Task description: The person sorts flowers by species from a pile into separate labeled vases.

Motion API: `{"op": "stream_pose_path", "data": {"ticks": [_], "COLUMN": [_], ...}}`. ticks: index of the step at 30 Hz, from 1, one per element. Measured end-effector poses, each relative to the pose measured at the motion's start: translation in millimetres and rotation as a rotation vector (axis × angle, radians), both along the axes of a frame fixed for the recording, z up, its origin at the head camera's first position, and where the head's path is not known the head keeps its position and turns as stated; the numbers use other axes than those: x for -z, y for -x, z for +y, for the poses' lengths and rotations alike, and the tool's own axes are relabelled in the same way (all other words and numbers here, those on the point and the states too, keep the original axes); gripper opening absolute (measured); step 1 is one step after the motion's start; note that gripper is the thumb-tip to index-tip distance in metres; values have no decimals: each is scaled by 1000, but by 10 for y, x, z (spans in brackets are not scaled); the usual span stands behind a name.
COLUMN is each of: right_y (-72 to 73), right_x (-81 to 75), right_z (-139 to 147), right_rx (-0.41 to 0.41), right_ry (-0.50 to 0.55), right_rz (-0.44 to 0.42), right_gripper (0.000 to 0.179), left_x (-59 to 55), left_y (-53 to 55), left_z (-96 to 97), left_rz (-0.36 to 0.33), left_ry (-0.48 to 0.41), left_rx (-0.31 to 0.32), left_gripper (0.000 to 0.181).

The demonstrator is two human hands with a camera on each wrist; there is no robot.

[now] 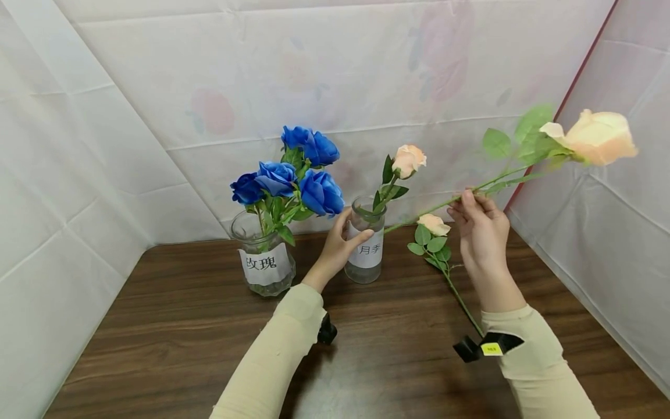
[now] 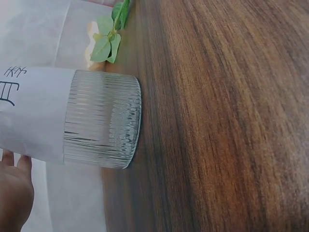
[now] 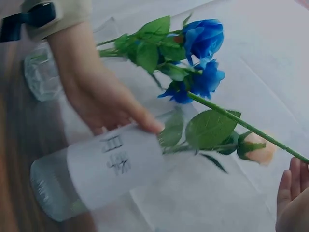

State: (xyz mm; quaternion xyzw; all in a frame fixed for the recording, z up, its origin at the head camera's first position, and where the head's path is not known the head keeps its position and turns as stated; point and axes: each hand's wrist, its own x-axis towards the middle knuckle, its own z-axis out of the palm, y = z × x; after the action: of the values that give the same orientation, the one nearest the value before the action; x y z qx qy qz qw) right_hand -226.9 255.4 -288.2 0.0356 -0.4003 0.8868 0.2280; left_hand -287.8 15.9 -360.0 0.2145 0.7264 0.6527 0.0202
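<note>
My left hand grips a glass jar with a white paper label, thumb across its front; the jar stands upright on the table. One peach rose leans inside it. Raised to the right, my right hand pinches the green stem of another peach rose, whose bloom points right. In the right wrist view, the cut end of that stem is in front of the blue roses, apart from the jar's mouth. The left wrist view shows the jar's ribbed base and some left fingers.
A second labelled glass jar holds several blue roses at the left. Another peach rose lies on the wooden table, its stem running under my right wrist. Pale cloth walls enclose the back and sides.
</note>
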Motion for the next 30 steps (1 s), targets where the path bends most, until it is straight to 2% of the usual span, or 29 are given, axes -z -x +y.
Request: {"op": "stream_pose_path", "data": {"ticks": [3, 8, 9, 13, 20, 23, 30], "right_y": [80, 187, 204, 271, 371, 397, 435], "right_x": [-53, -65, -61, -38, 5, 7, 0], "right_z": [-73, -145, -154, -196, -340, -376, -352], "right_rx": [59, 124, 130, 135, 152, 163, 243], "right_ry": [38, 38, 41, 31, -94, -96, -133], "right_rz": [28, 36, 36, 30, 9, 6, 18], "right_gripper": [23, 21, 20, 18, 10, 8, 6], "left_x": [89, 315, 332, 352, 330, 327, 341], "left_y": [70, 220, 226, 235, 247, 241, 235], "left_z": [13, 52, 56, 66, 75, 76, 64], "left_rz": [-3, 1, 4, 19, 12, 10, 18], "left_ry": [-6, -21, -19, -19, -9, -9, -27], "left_rx": [-8, -33, -40, -56, -56, -54, -49], "left_gripper": [69, 69, 69, 67, 68, 67, 66]}}
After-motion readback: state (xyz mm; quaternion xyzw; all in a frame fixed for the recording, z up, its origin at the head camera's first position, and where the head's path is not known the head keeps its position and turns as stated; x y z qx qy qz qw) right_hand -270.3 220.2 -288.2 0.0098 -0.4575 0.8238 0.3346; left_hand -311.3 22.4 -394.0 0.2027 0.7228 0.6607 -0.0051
